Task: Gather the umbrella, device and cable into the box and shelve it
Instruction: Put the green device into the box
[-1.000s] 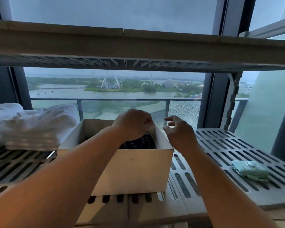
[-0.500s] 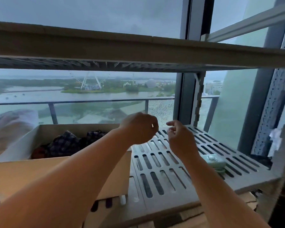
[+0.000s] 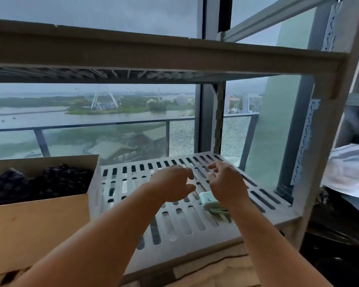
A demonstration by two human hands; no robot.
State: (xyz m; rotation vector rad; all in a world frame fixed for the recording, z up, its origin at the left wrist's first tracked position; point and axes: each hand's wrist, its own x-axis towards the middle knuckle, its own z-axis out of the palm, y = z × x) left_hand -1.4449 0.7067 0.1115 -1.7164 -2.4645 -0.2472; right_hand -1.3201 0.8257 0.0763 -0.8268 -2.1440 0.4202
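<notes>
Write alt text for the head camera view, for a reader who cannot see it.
The left hand and right hand hover with loose fingers over a mint-green device on a slotted grey shelf, holding nothing. To their left stands an open cardboard box with a dark plaid umbrella inside; a window behind overlooks water.

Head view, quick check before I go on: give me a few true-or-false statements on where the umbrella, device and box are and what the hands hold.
1. The green device lies on the slotted shelf, outside the box. True.
2. The umbrella lies on the shelf beside the device. False: it is inside the box.
3. The right hand grips the device. False: its fingers are spread and hold nothing.
4. The left hand holds nothing. True.
</notes>
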